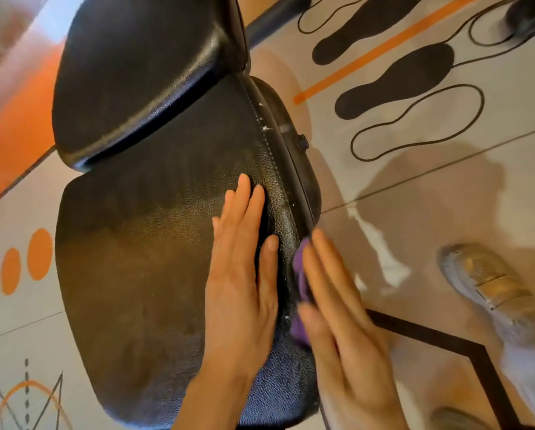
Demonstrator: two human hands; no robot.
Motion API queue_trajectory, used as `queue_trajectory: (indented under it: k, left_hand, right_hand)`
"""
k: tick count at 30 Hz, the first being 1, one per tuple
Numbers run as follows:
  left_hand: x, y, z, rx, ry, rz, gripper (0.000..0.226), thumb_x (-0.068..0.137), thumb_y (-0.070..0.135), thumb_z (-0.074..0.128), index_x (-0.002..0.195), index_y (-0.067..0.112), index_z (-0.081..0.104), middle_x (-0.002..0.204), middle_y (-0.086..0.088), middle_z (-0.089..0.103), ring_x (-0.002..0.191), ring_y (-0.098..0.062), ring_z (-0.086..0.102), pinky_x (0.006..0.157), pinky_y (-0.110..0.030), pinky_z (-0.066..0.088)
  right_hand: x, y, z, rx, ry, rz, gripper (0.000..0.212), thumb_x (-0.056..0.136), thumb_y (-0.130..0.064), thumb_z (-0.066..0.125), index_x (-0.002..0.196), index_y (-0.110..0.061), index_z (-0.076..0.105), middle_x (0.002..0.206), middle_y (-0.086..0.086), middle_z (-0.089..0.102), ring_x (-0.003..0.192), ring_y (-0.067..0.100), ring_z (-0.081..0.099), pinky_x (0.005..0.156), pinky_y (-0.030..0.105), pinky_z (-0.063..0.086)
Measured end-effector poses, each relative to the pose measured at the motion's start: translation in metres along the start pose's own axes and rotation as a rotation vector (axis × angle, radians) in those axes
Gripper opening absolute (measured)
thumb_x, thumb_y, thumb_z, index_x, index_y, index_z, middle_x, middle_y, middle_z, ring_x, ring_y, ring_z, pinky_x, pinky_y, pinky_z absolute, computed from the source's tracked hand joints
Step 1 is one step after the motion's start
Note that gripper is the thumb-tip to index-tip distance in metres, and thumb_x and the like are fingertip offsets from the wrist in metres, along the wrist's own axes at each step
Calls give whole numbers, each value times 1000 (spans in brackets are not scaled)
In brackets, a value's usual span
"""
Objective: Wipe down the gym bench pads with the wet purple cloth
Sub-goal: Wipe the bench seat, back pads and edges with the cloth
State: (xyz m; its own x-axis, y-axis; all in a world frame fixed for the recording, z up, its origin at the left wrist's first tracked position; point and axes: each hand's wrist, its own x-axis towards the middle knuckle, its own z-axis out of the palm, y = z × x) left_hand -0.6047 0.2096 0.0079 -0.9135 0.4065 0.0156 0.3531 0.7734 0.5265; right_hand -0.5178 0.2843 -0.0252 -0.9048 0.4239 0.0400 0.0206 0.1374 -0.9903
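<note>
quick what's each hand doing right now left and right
Left hand: open, fingers straight, resting flat on the seat pad.
Right hand: open, straight fingers pressing the purple cloth against the pad's right edge.

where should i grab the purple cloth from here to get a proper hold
Take the bunched fold of the purple cloth that shows between the two hands, coming from the seat pad's right edge. The right hand only presses it flat there, so curl those fingers round it.
</note>
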Motion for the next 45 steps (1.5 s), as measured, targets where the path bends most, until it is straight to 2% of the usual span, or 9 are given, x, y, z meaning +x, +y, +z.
queue_trajectory:
  k: [2, 7, 13, 19, 25, 32, 37, 42, 45]
  left_hand:
    - [0, -1, 0, -16, -21, 9, 49, 104, 22, 38, 152, 21, 30, 163, 9, 20, 151, -6, 13, 123, -37, 13]
    - [1, -4, 2, 24, -11, 25, 49, 103, 25, 38, 151, 23, 29, 163, 10, 20, 151, -8, 16, 122, -38, 16]
    - [2, -3, 3, 29, -3, 30, 49, 103, 24, 36, 152, 15, 31, 163, 5, 22, 152, -13, 15, 124, -30, 8]
    - [3, -3, 4, 36, -9, 11, 50, 103, 23, 37, 152, 18, 29, 163, 5, 22, 152, -12, 14, 124, -29, 7]
    - [18, 2, -5, -30, 37, -12, 49, 103, 22, 36, 152, 22, 28, 162, 8, 23, 152, -12, 11, 124, -30, 3]
    - [69, -6, -7, -48, 106, -132, 49, 103, 20, 41, 151, 17, 34, 162, 8, 23, 151, -6, 10, 124, -26, 1]
    - [74, -7, -7, -19, 57, -149, 50, 104, 27, 34, 153, 18, 31, 163, 8, 21, 152, -6, 10, 123, -25, 1]
    - [75, -5, -8, 15, 49, -158, 50, 103, 26, 33, 153, 20, 30, 163, 10, 21, 152, -8, 12, 124, -28, 2]
    - [76, -4, -7, -13, 55, -173, 51, 101, 25, 32, 152, 19, 32, 162, 8, 23, 152, -10, 13, 124, -30, 3]
  right_hand:
    - [-1, 6, 0, -111, 2, -135, 36, 104, -24, 32, 138, -20, 43, 142, -26, 41, 134, -13, 24, 109, 5, 21]
    - [94, 2, 2, 421, 3, 87, 43, 100, -8, 41, 144, -12, 38, 143, -8, 46, 132, -3, 40, 108, 18, 35]
    - [-5, 15, -9, -168, -25, -154, 42, 105, -30, 29, 147, -24, 30, 150, -26, 27, 137, -10, 24, 109, 7, 22]
    - [124, 11, 4, 468, -47, 229, 35, 103, -13, 36, 137, -17, 46, 108, -6, 65, 96, -12, 59, 82, 6, 45]
    - [60, -7, 0, 6, -110, -89, 44, 100, -13, 39, 142, -5, 37, 153, 2, 33, 142, 14, 31, 116, 33, 27]
    - [147, 4, 12, 479, -22, 357, 34, 102, -18, 39, 134, -24, 51, 112, -16, 65, 104, -10, 58, 90, 10, 46]
    - [117, -7, 3, 151, -100, 78, 43, 99, -14, 42, 142, -18, 34, 140, -14, 48, 129, -7, 42, 104, 7, 32]
    - [209, 15, 20, 360, -105, 501, 33, 103, -33, 35, 129, -32, 55, 115, -9, 66, 107, 1, 61, 101, 30, 47]
    - [163, -18, 4, 108, -78, 282, 36, 103, -33, 36, 132, -22, 54, 129, 1, 62, 117, 10, 59, 100, 5, 35]
